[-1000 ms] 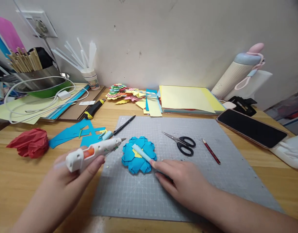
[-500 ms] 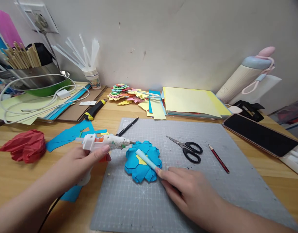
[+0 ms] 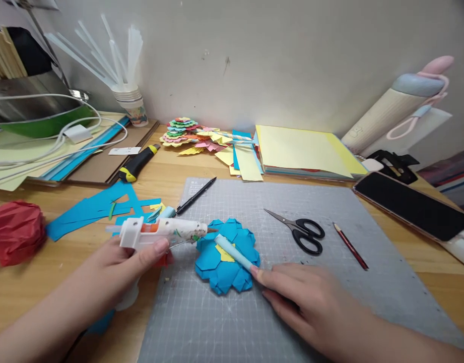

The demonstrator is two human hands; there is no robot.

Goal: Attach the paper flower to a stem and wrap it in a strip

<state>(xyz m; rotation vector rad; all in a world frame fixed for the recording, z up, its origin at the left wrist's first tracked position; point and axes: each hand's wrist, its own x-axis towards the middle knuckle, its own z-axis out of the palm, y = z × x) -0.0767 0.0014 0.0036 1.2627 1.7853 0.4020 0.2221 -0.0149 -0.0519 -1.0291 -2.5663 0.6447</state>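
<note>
My left hand (image 3: 131, 267) is closed around a white hot glue gun (image 3: 182, 230) with an orange part on top. The gun's metal nozzle points right, close to the upper end of a pale blue paper tube (image 3: 235, 252). My right hand (image 3: 303, 297) pinches the tube's lower end between thumb and finger. Under the tube is a blue folded-paper flower (image 3: 220, 275) with a yellow paper piece (image 3: 226, 254) at its centre. Whether the tube touches the flower I cannot tell. The flower lies on a grey cutting mat (image 3: 201, 333).
Black-handled scissors (image 3: 302, 234), a red pencil (image 3: 350, 247) and a black pen (image 3: 196, 196) lie on the mat. Blue paper strips (image 3: 84, 212), crumpled red paper (image 3: 14, 232) and a utility knife (image 3: 139, 163) are left. A phone (image 3: 409, 212) lies right; a paper stack (image 3: 307, 151) stands behind.
The view has shifted slightly closer and lower. The glue gun's nozzle now sits nearer the tube's upper end. Both hands keep their hold.
</note>
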